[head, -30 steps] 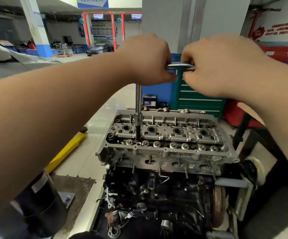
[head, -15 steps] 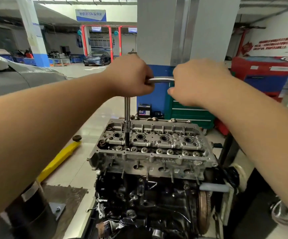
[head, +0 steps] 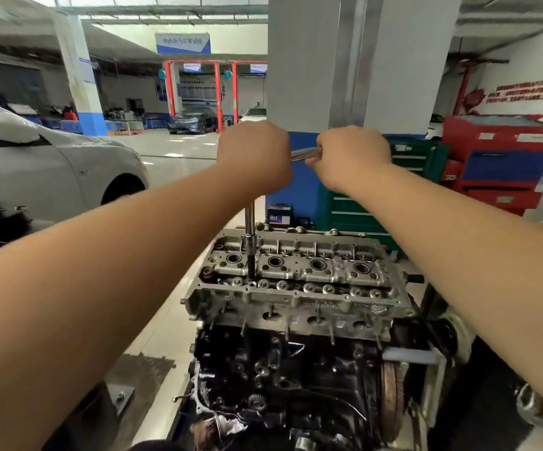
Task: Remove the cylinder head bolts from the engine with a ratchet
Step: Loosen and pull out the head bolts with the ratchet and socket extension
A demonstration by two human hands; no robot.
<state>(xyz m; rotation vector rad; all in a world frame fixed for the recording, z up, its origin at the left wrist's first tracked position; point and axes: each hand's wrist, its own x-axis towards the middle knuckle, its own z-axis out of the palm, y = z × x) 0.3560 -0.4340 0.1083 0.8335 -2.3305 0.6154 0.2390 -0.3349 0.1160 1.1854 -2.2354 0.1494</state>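
Ratchet [head: 305,153] handle gripped between left hand [head: 253,157] and right hand [head: 352,156], extension down into cylinder head [head: 296,281].

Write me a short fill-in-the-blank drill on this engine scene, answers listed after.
1. Both hands, left hand and right hand, hold the ratchet handle in a ____ grip.
2. The extension bar stands ____ over the cylinder head.
3. The cabinet behind the engine is ____.

Missing words: closed; upright; green
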